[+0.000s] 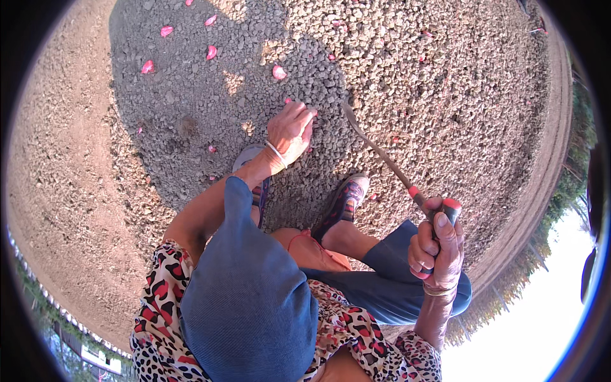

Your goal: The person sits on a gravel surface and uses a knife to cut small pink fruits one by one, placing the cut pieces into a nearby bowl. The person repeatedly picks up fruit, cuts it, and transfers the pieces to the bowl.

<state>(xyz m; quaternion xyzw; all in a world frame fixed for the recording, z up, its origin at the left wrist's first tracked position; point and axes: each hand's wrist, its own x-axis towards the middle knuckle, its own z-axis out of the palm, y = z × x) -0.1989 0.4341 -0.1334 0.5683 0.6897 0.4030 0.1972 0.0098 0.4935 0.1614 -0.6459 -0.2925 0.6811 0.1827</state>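
Observation:
My left hand (290,131), with a white bangle at the wrist, is low over the cloddy soil (305,186), its fingers curled. A pinkish spot shows at its fingertips; whether the hand holds something cannot be told. On the right, my right hand (437,243) grips the dark, red-ended T-shaped handle of a digging hand tool (387,160). The tool's long metal shaft slants up and left, and its narrow bent tip touches or nearly touches the soil. Small pink pieces lie scattered on the ground, one (279,72) just beyond my left hand.
My shoes (351,193) stand apart on the soil, the left one (249,155) partly behind my left forearm. An orange object (310,248) lies between my legs. Blue cloth (248,291) covers much of the lower view. Smoother bare ground (76,157) runs along the left.

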